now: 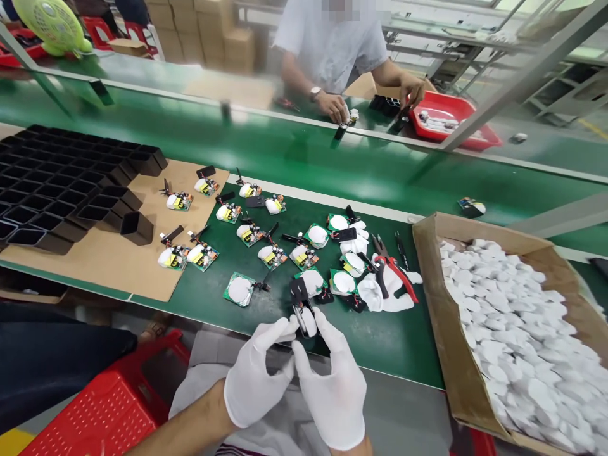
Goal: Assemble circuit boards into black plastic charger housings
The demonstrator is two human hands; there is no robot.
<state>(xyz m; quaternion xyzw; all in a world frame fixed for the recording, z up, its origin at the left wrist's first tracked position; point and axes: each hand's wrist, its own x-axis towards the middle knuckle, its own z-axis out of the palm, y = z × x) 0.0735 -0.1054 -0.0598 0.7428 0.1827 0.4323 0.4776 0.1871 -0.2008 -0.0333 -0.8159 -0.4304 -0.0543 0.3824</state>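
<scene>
Circuit board assembly (304, 310), just before the green boards (327, 259), is pinched between left hand (254, 377) and right hand (332, 386) fingertips; fitting its white pad looks underway, needing firm, even pressing next

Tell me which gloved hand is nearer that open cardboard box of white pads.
Right. The right hand pinches the small circuit board with white pad on the side toward the cardboard box; the left hand sits farther away.

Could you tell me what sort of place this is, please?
Probably an electronics assembly line: small circuit boards lie on a green conveyor belt, with black tray compartments nearby and another person working opposite.
</scene>
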